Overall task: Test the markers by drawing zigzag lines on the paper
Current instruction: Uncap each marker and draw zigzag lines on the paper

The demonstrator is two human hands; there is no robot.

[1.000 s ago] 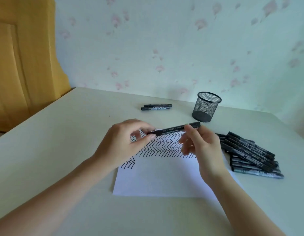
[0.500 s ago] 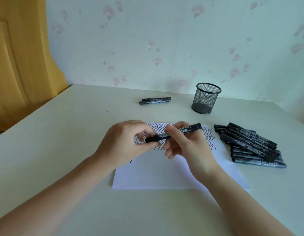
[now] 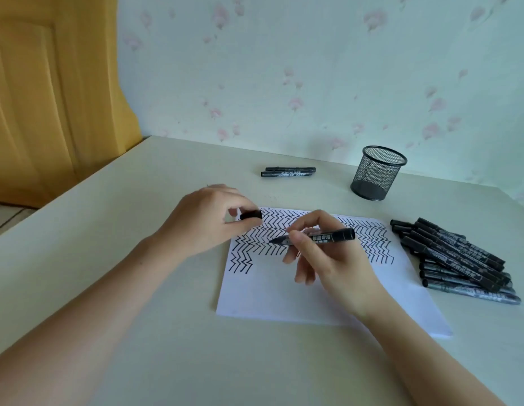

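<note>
A white paper (image 3: 284, 294) lies on the table, its upper half covered with black zigzag lines (image 3: 269, 238). My right hand (image 3: 328, 259) grips an uncapped black marker (image 3: 328, 237) above the paper, tip pointing left over the zigzags. My left hand (image 3: 205, 221) holds the marker's black cap (image 3: 251, 214) between thumb and fingers at the paper's top left corner. A pile of several black markers (image 3: 457, 259) lies to the right of the paper.
A black mesh pen cup (image 3: 375, 172) stands at the back right near the wall. Two black markers (image 3: 287, 172) lie side by side behind the paper. A wooden door (image 3: 49, 92) stands beyond the cream table's left edge (image 3: 64, 194).
The cap has come off the marker: my left hand pulled it away to the left, and my right hand now holds the marker with its tip bare.
</note>
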